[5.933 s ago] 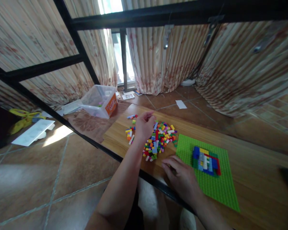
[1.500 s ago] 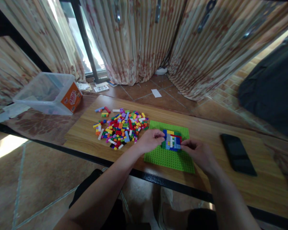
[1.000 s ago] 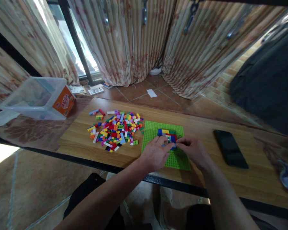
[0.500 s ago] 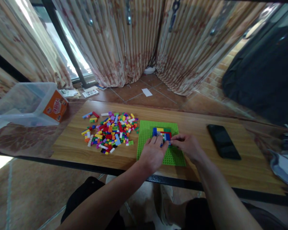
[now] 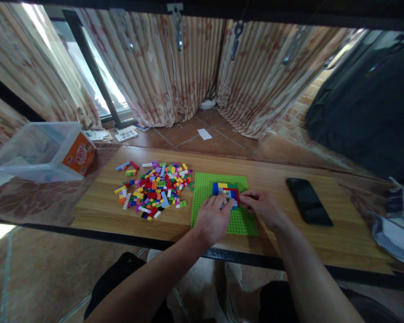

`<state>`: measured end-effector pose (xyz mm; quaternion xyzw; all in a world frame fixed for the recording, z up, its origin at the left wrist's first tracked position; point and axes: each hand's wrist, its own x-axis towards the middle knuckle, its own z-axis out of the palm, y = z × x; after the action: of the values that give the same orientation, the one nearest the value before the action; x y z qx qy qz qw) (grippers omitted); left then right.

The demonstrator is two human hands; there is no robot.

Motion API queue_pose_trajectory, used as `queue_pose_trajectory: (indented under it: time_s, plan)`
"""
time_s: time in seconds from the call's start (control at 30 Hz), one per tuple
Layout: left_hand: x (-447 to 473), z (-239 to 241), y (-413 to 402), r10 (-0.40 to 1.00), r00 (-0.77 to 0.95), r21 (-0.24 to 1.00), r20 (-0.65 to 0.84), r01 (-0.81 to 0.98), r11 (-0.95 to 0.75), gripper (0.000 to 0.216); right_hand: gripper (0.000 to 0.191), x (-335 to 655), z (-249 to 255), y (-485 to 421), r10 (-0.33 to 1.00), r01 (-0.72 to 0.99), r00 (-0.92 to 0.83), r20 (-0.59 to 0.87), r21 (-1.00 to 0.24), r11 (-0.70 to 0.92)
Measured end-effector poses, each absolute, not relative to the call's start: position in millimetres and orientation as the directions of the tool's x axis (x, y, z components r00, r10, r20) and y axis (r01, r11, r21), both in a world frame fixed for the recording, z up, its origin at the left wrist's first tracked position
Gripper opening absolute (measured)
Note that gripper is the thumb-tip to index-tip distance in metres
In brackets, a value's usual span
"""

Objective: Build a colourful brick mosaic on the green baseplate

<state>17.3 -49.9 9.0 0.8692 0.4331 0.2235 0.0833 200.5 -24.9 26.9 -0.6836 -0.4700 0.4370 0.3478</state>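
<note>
Left hand (image 5: 211, 220) has moved over the brick build (image 5: 233, 194) at seven o'clock, seemingly steadying it; right hand (image 5: 263, 207), fingers narrow, is at three. I can't tell what either holds.

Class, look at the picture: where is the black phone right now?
In the head view, the black phone lies on the right part of the wooden table, to the right of the right hand.

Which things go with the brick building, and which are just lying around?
Belongs:
- brick build, left hand over it, right hand at its edge
- green baseplate underneath
- loose bricks beside it

Seems just lying about:
- black phone
- white paper on the floor
</note>
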Motion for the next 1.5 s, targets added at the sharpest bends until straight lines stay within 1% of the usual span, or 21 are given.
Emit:
queue_pose_trajectory:
  time_s: [0.07, 0.13, 0.23, 0.33, 0.43, 0.53, 0.67, 0.9, 1.0, 1.17, 1.5]
  plan:
    - [12, 10, -47, 0.81, 0.473, 0.441, 0.346, 0.68, -0.585, 0.038, 0.027, 199, 29, -24, 0.925, 0.252, 0.265, -0.274, -0.906, -0.341]
    - [5, 12, -43, 0.839, 0.394, 0.533, 0.374, 0.649, -0.543, 0.039, 0.027, 197, 32, -22, 0.912, 0.202, 0.337, -0.234, -0.928, -0.313]
    - [-6, 18, -34, 0.891, 0.259, 0.646, 0.373, 0.617, -0.45, 0.036, 0.027, 191, 34, -19, 0.903, 0.164, 0.39, -0.182, -0.951, -0.262]
    - [-18, 25, -23, 0.929, 0.149, 0.728, 0.339, 0.584, -0.359, 0.032, 0.028, 187, 33, -18, 0.901, 0.139, 0.411, -0.139, -0.967, -0.213]
    - [-27, 28, -14, 0.951, 0.055, 0.782, 0.305, 0.556, -0.282, 0.03, 0.029, 186, 28, -17, 0.915, 0.193, 0.399, -0.066, -0.969, -0.154]
    - [-31, 27, -8, 0.962, -0.002, 0.815, 0.273, 0.532, -0.23, 0.029, 0.029, 186, 22, -17, 0.927, 0.315, 0.374, 0.015, -0.943, -0.112]
    - [-28, 24, -9, 0.971, 0.023, 0.818, 0.24, 0.534, -0.214, 0.029, 0.029, 183, 20, -16, 0.935, 0.426, 0.345, 0.084, -0.902, -0.076]
    - [-15, 18, -21, 0.961, 0.187, 0.74, 0.206, 0.613, -0.278, 0.031, 0.026, 172, 25, -18, 0.951, 0.513, 0.287, 0.113, -0.857, -0.053]
    - [-11, 17, -24, 0.958, 0.226, 0.715, 0.174, 0.64, -0.281, 0.032, 0.027, 169, 25, -19, 0.964, 0.54, 0.243, 0.112, -0.841, -0.038]
    - [-9, 17, -24, 0.959, 0.242, 0.682, 0.147, 0.677, -0.276, 0.033, 0.028, 170, 23, -20, 0.968, 0.565, 0.22, 0.124, -0.825, -0.023]
    - [-8, 17, -25, 0.956, 0.255, 0.659, 0.145, 0.696, -0.286, 0.032, 0.029, 171, 22, -21, 0.973, 0.585, 0.194, 0.123, -0.811, -0.015]
